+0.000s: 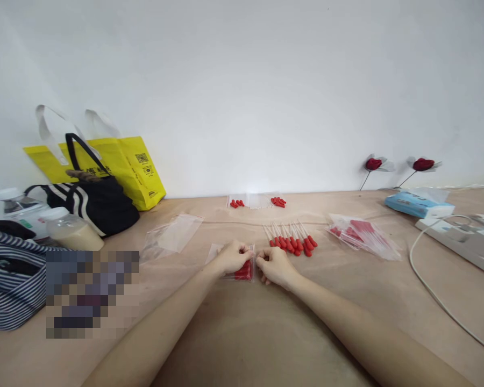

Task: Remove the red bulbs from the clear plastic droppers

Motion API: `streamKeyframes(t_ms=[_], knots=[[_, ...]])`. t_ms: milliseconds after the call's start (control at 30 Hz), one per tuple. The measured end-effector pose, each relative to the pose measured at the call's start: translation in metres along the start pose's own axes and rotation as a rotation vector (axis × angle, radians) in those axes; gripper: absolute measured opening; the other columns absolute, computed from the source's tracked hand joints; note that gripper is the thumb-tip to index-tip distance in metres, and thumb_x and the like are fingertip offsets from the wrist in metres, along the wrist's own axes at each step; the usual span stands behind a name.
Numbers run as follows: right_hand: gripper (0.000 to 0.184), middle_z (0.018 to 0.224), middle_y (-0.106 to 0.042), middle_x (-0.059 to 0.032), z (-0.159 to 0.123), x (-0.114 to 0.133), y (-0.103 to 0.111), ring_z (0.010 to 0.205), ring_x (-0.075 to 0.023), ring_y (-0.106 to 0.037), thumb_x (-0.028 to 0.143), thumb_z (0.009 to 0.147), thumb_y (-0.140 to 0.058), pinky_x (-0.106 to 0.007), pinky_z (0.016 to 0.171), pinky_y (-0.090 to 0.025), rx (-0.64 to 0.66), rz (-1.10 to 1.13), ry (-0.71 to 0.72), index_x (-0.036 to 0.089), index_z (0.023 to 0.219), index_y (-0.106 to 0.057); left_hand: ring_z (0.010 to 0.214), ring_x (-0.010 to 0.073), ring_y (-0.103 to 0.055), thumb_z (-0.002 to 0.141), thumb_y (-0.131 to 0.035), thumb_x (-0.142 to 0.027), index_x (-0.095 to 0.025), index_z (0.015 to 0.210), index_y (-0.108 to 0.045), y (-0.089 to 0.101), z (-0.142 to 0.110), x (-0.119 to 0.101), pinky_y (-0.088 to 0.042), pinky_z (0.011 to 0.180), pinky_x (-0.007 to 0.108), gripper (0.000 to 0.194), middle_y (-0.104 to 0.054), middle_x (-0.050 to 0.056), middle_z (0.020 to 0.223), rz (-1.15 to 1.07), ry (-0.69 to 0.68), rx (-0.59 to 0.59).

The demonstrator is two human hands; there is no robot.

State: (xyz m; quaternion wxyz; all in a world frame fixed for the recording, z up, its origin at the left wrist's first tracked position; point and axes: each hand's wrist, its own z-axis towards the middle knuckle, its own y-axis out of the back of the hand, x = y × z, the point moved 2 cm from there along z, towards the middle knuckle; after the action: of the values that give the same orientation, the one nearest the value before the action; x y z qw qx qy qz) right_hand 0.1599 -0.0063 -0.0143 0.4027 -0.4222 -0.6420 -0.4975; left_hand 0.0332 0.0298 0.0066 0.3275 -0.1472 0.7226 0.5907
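Note:
Over the middle of the table, my left hand (234,258) is closed in a pinch on a small clear plastic bag (245,275) with red pieces inside. My right hand (277,265) has its fingers curled and pinched at the bag's right edge; the exact grip is partly hidden. Just beyond my right hand lies a bunch of white sticks with red tips (292,242). Farther right are filled clear bags (365,236) of the same red-tipped sticks. To the left, flat clear bags (173,236) lie on the table.
Two small groups of red pieces, one left (237,203) and one right (278,202), lie on clear plastic by the wall. A yellow bag (145,183), black bag (105,207) and bottle (75,231) stand left. Right are a tissue pack (417,204), power strip (463,242) and cable (431,293).

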Motion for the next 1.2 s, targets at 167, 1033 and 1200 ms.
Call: streamKeyframes(t_ms=[167, 1033, 1200], knots=[[0.020, 0.040, -0.050, 0.0051, -0.002, 0.003, 0.002, 0.033, -0.0083, -0.050, 0.030, 0.069, -0.058, -0.016, 0.030, -0.038, 0.080, 0.044, 0.010, 0.016, 0.057, -0.050, 0.048, 0.0110, -0.044, 0.072, -0.044, -0.038, -0.016, 0.053, -0.052, -0.003, 0.000, -0.002, -0.030, 0.046, 0.021, 0.030, -0.046, -0.003, 0.046, 0.023, 0.000, 0.005], [0.025, 0.038, -0.048, 0.0057, -0.001, 0.005, 0.001, 0.030, -0.0055, -0.046, 0.014, 0.078, -0.043, -0.013, 0.030, -0.036, 0.047, 0.146, -0.055, 0.017, 0.053, -0.042, 0.087, 0.0202, -0.052, 0.085, -0.030, -0.027, -0.018, 0.076, -0.058, -0.005, -0.014, -0.028, -0.035, 0.072, 0.033, 0.030, -0.058, 0.006, 0.085, 0.501, -0.060, -0.069], [0.023, 0.035, -0.046, 0.0051, 0.004, 0.000, -0.002, 0.029, -0.0071, -0.045, 0.016, 0.072, -0.047, -0.015, 0.028, -0.033, -0.047, 0.058, -0.035, 0.018, 0.050, -0.040, 0.092, 0.0219, -0.051, 0.083, -0.030, -0.021, -0.016, 0.078, -0.056, -0.008, -0.014, -0.029, -0.032, 0.077, 0.037, 0.027, -0.058, 0.007, 0.087, 0.554, -0.093, -0.090]])
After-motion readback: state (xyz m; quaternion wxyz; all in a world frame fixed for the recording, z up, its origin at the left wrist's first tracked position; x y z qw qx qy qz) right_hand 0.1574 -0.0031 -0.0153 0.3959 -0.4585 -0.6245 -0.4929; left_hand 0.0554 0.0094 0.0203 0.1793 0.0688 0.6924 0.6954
